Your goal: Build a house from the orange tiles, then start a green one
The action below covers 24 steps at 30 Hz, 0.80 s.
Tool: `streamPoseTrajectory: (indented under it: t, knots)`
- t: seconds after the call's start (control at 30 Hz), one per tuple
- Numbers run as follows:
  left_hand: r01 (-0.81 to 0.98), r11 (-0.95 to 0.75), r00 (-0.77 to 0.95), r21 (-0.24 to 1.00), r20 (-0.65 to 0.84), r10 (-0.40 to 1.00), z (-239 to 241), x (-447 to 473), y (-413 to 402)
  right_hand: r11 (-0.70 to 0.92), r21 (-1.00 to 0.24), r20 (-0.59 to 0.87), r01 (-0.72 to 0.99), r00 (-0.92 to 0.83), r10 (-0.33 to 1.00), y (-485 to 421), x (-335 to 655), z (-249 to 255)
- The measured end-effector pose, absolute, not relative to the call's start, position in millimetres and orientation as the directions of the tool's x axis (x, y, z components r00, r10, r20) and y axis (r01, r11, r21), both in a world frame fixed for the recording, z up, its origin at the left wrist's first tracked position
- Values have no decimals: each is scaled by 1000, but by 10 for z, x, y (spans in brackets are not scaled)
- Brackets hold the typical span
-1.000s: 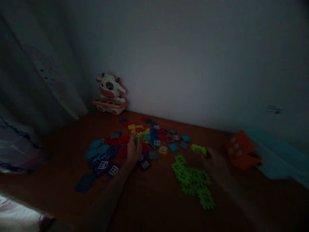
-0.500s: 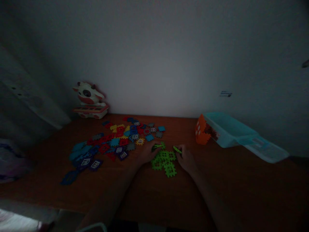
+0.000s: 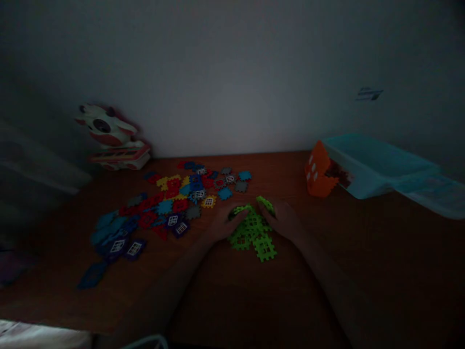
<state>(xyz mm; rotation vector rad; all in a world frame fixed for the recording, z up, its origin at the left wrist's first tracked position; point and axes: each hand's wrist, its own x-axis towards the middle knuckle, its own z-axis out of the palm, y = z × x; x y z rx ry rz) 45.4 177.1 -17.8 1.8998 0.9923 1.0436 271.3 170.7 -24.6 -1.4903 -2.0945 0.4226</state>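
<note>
My left hand (image 3: 223,224) is closed around the edge of a green toothed building tile (image 3: 240,209), its thumb along the top. Tilted up in my right hand (image 3: 286,220) is another green building tile (image 3: 266,202), gripped between thumb and fingers. Below and between the hands lies a loose pile of green tiles (image 3: 242,239) with window-like openings. One green tile (image 3: 265,247) sticks out at the front of the pile. The hands are a short gap apart, and the fingertips are partly hidden behind the tiles.
Left of my hands spread many building tiles (image 3: 165,207) in red, blue, yellow, grey and purple. A cow-shaped toy keyboard (image 3: 118,155) stands at the back left. On the right are an orange tile structure (image 3: 319,179) and a light-blue plastic box (image 3: 366,169) against the wall.
My hands have come slightly closer together over the green pile, and the tile in my right hand is turned more upright. The camera view has tilted and come nearer.
</note>
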Motion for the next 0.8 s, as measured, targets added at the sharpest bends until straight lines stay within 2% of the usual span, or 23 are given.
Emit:
streamPoseTrajectory:
  t: [0.1, 0.17, 0.27, 0.33, 0.43, 0.6, 0.8]
  knots:
    - [197, -276, 390, 941, 183, 902, -194, 420, 1778, 361, -460, 195, 811, -305, 932, 1686, 2704, -236]
    - [131, -174, 333, 976, 122, 935, -212, 409, 1784, 358, -433, 181, 827, -309, 934, 1678, 2704, -236]
    - [33, -80, 192, 996, 72, 979, -223, 404, 1802, 366, -446, 192, 817, -312, 930, 1670, 2712, -241]
    - [-25, -57, 159, 998, 60, 985, -213, 393, 1816, 367, -470, 199, 803, -309, 930, 1666, 2723, -250]
    - [-44, -49, 178, 998, 56, 982, -190, 356, 1833, 386, -497, 210, 777, -324, 923, 1663, 2751, -282]
    - [35, -62, 259, 997, 51, 964, -209, 301, 1850, 451, -510, 256, 733, -371, 893, 1647, 2806, -326]
    - [114, -233, 398, 966, 170, 901, -244, 315, 1847, 545, -499, 290, 673, -463, 837, 1620, 2786, -303]
